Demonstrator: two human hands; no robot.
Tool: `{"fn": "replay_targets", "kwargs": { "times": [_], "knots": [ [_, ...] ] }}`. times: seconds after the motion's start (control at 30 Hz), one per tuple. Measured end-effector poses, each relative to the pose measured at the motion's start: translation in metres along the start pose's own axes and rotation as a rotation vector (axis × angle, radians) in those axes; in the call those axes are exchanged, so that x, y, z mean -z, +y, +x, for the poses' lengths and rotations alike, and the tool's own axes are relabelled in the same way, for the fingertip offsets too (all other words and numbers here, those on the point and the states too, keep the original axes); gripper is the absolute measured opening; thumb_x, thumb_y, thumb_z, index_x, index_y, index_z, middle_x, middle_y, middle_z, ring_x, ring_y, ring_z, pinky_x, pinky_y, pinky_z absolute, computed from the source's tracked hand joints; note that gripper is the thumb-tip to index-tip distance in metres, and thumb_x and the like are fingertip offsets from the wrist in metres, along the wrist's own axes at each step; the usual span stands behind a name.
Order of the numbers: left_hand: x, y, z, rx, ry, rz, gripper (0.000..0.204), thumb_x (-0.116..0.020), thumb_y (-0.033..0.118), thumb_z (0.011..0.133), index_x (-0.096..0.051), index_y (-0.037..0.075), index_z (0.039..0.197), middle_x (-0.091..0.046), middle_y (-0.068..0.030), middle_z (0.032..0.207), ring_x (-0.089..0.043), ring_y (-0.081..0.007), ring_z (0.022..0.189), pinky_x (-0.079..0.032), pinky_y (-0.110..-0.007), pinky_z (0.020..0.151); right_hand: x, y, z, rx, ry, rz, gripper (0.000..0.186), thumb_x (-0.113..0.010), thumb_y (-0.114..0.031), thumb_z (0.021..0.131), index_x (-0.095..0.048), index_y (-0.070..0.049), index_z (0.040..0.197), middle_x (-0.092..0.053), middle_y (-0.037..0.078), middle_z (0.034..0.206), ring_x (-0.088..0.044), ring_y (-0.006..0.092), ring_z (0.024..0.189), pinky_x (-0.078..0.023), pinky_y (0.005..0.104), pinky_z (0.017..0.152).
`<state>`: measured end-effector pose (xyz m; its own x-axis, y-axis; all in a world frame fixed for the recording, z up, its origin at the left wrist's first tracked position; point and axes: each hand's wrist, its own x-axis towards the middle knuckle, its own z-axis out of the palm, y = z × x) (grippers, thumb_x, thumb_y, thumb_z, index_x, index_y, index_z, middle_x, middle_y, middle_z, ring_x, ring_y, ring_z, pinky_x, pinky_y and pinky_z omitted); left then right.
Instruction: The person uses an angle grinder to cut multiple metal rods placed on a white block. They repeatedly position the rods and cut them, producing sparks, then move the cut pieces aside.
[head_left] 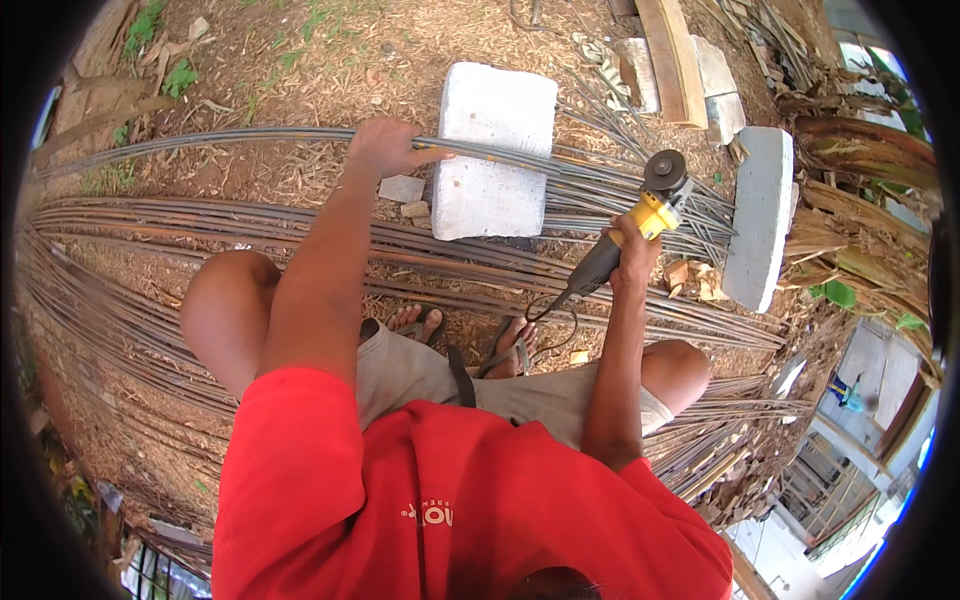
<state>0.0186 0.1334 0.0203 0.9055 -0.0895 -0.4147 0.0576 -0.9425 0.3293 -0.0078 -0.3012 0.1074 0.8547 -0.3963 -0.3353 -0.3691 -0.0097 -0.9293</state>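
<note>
A: Where are the person's hands?

B: The left hand [385, 145] is closed over a thin steel rod [250, 136] where it crosses the white concrete block [495, 150] on the ground. The right hand [632, 255] grips a yellow angle grinder [640, 220] by its dark body, disc near the block's right edge.

A: How will the rod handle?

B: Probably long, heavy and springy, likely to whip; best held close to the block. More rods [300, 225] lie across the ground nearer the person's knees.
</note>
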Motion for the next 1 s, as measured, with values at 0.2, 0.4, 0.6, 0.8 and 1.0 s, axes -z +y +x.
{"fn": "replay_targets", "kwargs": {
  "times": [0.2, 0.4, 0.6, 0.8, 1.0],
  "knots": [
    [0.014, 0.013, -0.005, 0.035, -0.052, 0.031, 0.099, -0.055, 0.100, 0.086, -0.086, 0.008, 0.104, -0.078, -0.0136, 0.083, -0.079, -0.0288, 0.091, -0.062, -0.047, 0.084, 0.071, -0.115, -0.014, 0.036, 0.062, 0.220, 0.021, -0.076, -0.005, 0.087, -0.066, 0.004, 0.104, -0.071, 0.018, 0.081, -0.072, 0.0284, 0.071, -0.061, 0.0414, 0.065],
    [0.014, 0.006, -0.005, 0.004, -0.002, 0.021, 0.092, -0.064, 0.091, 0.088, -0.083, 0.004, 0.109, -0.077, -0.0196, 0.086, -0.077, -0.0379, 0.092, -0.059, -0.052, 0.086, 0.162, -0.154, -0.026, -0.005, 0.077, 0.273, 0.017, -0.075, -0.011, 0.091, -0.068, 0.000, 0.103, -0.071, 0.016, 0.085, -0.071, 0.0271, 0.073, -0.064, 0.0415, 0.068],
    [0.025, -0.036, -0.021, 0.112, -0.053, -0.028, 0.086, -0.064, 0.085, 0.094, -0.077, 0.001, 0.105, -0.075, -0.0218, 0.085, -0.076, -0.0397, 0.089, -0.056, -0.054, 0.083, 0.212, -0.114, -0.048, -0.104, 0.216, 0.225, 0.026, -0.074, -0.014, 0.094, -0.064, 0.001, 0.113, -0.071, 0.015, 0.087, -0.073, 0.0255, 0.075, -0.065, 0.0417, 0.069],
    [0.020, -0.042, -0.029, -0.036, -0.100, 0.182, 0.082, -0.060, 0.077, 0.101, -0.075, -0.003, 0.104, -0.073, -0.0286, 0.085, -0.074, -0.0484, 0.089, -0.055, -0.058, 0.082, 0.258, -0.109, -0.050, -0.190, 0.297, 0.415, 0.026, -0.074, -0.016, 0.095, -0.063, 0.001, 0.112, -0.071, 0.016, 0.089, -0.072, 0.0248, 0.074, -0.064, 0.0408, 0.070],
    [0.038, 0.018, -0.049, -0.050, -0.092, 0.199, 0.077, -0.059, 0.072, 0.104, -0.076, -0.003, 0.107, -0.075, -0.0291, 0.087, -0.074, -0.0489, 0.088, -0.055, -0.058, 0.082, 0.289, -0.098, -0.060, -0.166, 0.403, 0.676, 0.020, -0.073, -0.015, 0.092, -0.062, -0.004, 0.106, -0.069, 0.010, 0.086, -0.071, 0.0235, 0.075, -0.065, 0.0383, 0.069]
  ]
}}
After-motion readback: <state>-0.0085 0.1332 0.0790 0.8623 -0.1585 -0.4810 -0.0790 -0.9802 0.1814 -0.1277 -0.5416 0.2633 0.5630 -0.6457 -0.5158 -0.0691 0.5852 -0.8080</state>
